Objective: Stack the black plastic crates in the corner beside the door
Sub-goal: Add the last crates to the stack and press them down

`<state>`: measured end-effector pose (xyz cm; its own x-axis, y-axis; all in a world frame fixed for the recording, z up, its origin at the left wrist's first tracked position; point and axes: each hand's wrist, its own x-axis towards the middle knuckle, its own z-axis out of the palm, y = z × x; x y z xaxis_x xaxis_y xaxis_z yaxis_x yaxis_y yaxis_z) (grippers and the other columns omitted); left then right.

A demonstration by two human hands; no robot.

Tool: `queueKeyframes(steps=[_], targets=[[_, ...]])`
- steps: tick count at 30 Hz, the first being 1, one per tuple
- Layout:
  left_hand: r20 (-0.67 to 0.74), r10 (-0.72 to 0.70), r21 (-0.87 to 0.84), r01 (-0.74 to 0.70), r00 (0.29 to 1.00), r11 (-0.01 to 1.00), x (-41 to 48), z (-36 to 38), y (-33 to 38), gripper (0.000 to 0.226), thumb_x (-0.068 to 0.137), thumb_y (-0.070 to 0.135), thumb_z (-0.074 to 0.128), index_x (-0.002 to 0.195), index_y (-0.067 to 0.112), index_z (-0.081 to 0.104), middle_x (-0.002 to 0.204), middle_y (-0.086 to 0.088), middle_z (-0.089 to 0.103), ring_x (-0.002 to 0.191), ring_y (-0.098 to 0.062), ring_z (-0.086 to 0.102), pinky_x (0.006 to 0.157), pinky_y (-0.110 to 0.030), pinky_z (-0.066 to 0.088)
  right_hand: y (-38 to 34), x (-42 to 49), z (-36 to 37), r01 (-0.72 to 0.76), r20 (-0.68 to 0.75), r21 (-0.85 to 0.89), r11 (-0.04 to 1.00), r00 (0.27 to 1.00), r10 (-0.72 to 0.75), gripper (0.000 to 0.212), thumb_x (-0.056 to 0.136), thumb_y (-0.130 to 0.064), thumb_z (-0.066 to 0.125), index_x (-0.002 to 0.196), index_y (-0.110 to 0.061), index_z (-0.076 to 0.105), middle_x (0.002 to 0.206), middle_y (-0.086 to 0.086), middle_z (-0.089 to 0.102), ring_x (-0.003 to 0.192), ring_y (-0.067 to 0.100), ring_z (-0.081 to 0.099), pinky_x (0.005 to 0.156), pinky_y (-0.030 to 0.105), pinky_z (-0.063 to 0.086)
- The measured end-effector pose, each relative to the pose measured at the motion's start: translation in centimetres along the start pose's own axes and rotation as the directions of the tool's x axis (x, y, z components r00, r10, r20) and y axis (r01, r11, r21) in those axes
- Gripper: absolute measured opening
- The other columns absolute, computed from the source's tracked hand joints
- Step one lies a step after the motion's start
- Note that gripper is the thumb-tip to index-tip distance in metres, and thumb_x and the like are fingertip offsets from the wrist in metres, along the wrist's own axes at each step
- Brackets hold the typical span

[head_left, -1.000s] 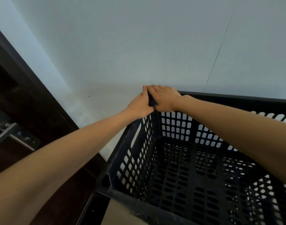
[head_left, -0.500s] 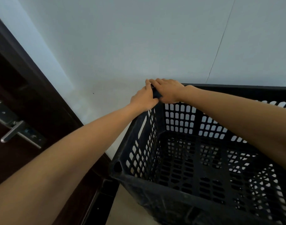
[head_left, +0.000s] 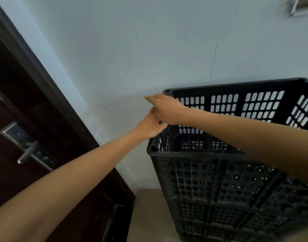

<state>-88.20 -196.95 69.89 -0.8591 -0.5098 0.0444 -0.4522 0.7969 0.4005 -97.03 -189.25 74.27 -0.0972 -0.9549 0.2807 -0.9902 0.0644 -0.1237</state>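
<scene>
A black perforated plastic crate (head_left: 237, 180) stands on the right against the pale wall, apparently on top of another black crate (head_left: 219, 222) below it. My left hand (head_left: 149, 125) is at the top crate's left rim, fingers curled onto the edge. My right hand (head_left: 167, 109) lies across the same rim just above it. Its fingers stretch out toward the wall and grip nothing. My right forearm crosses over the crate's open top.
A dark wooden door (head_left: 18, 137) with a metal lever handle (head_left: 27, 152) fills the left side, and its frame (head_left: 50, 88) runs diagonally. A narrow strip of beige floor (head_left: 146, 215) lies between the door and the crates. A picture corner (head_left: 301, 6) shows at top right.
The view has pulled back and up, so the crate sits farther away. Both hands slid from the far left corner along the left rim, and my right hand loosened its hold.
</scene>
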Motion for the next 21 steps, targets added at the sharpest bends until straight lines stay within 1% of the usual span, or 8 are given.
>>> queueKeyframes(steps=[4, 6, 8, 10, 12, 13, 17, 21], targets=[[0.052, 0.115, -0.015, -0.115, 0.992, 0.993, -3.1, 0.2, 0.1, 0.064, 0.098, 0.032, 0.050, 0.153, 0.015, 0.022, 0.157, -0.010, 0.030, 0.144, -0.022, 0.033, 0.118, -0.039, 0.032, -3.5, -5.5, -0.1, -0.061, -0.036, 0.009, 0.998, 0.998, 0.061, 0.062, 0.093, -0.006, 0.041, 0.151, -0.009, 0.022, 0.147, 0.012, 0.043, 0.136, 0.030, 0.039, 0.107, 0.045, 0.040], [0.093, 0.125, -0.108, -0.115, 0.988, 0.988, -4.1, 0.3, 0.2, 0.066, 0.098, 0.029, 0.051, 0.154, 0.012, 0.021, 0.160, -0.011, 0.025, 0.148, -0.024, 0.026, 0.121, -0.043, 0.026, -4.1, -8.6, 0.2, -0.151, 0.014, 0.024, 0.988, 0.988, 0.151, 0.057, 0.101, -0.023, 0.037, 0.153, -0.010, 0.017, 0.155, 0.011, 0.031, 0.143, 0.029, 0.030, 0.111, 0.048, 0.037], [0.135, 0.059, -0.108, -0.044, 0.989, 0.993, -4.6, 0.4, 0.3, 0.075, 0.099, 0.026, 0.052, 0.156, 0.007, 0.007, 0.165, -0.013, 0.005, 0.153, -0.025, 0.007, 0.125, -0.040, 0.010, -4.2, -11.5, 0.8, -0.241, 0.096, 0.010, 0.970, 0.966, 0.239, 0.059, 0.102, -0.045, 0.027, 0.149, -0.010, 0.025, 0.156, 0.011, 0.029, 0.142, 0.031, 0.030, 0.107, 0.052, 0.038], [0.125, -0.024, -0.074, 0.033, 0.992, 0.997, -4.8, 0.6, 0.8, 0.082, 0.099, 0.026, 0.053, 0.156, 0.007, -0.003, 0.165, -0.009, -0.009, 0.153, -0.022, -0.004, 0.122, -0.034, 0.004, -4.4, -13.5, 1.5, -0.333, 0.131, -0.002, 0.943, 0.935, 0.330, 0.069, 0.096, -0.062, 0.016, 0.138, -0.014, 0.044, 0.136, 0.010, 0.054, 0.127, 0.030, 0.050, 0.088, 0.048, 0.048], [0.084, -0.066, -0.072, 0.072, 0.994, 0.995, -5.0, 0.7, 1.7, 0.080, 0.099, 0.022, 0.051, 0.156, 0.007, -0.003, 0.165, -0.008, -0.009, 0.153, -0.022, -0.004, 0.122, -0.035, 0.004, -4.6, -14.4, 2.0, -0.326, 0.021, -0.085, 0.942, 0.944, 0.329, 0.074, 0.092, -0.068, 0.007, 0.115, -0.020, 0.058, 0.098, 0.003, 0.068, 0.093, 0.025, 0.065, 0.062, 0.036, 0.040], [0.055, -0.080, -0.075, 0.084, 0.995, 0.994, -5.1, 1.0, 2.1, 0.077, 0.099, 0.021, 0.048, 0.157, 0.007, -0.001, 0.166, -0.008, -0.007, 0.153, -0.022, -0.003, 0.122, -0.036, 0.005, -4.6, -14.5, 2.2, -0.300, -0.035, -0.128, 0.945, 0.954, 0.298, 0.075, 0.091, -0.068, 0.006, 0.108, -0.021, 0.061, 0.087, 0.001, 0.068, 0.082, 0.022, 0.065, 0.057, 0.033, 0.035], [-0.040, -0.104, -0.107, 0.099, 0.994, 0.989, -5.3, 1.9, 2.1, 0.069, 0.099, 0.022, 0.041, 0.157, 0.011, 0.005, 0.166, -0.004, -0.001, 0.153, -0.020, 0.002, 0.124, -0.039, 0.010, -4.5, -14.9, 2.5, -0.222, -0.123, -0.185, 0.957, 0.972, 0.202, 0.073, 0.087, -0.076, 0.009, 0.084, -0.022, 0.058, 0.060, -0.005, 0.056, 0.052, 0.015, 0.052, 0.050, 0.029, 0.029], [-0.036, -0.103, -0.063, 0.101, 0.994, 0.993, -5.1, 2.2, 1.8, 0.069, 0.100, 0.029, 0.038, 0.158, 0.014, 0.003, 0.166, 0.000, -0.004, 0.153, -0.019, 0.001, 0.123, -0.046, 0.014, -4.3, -14.6, 3.2, -0.226, -0.199, -0.250, 0.942, 0.964, 0.179, 0.075, 0.084, -0.081, 0.010, 0.082, -0.023, 0.058, 0.054, -0.007, 0.052, 0.046, 0.015, 0.048, 0.049, 0.027, 0.029]])
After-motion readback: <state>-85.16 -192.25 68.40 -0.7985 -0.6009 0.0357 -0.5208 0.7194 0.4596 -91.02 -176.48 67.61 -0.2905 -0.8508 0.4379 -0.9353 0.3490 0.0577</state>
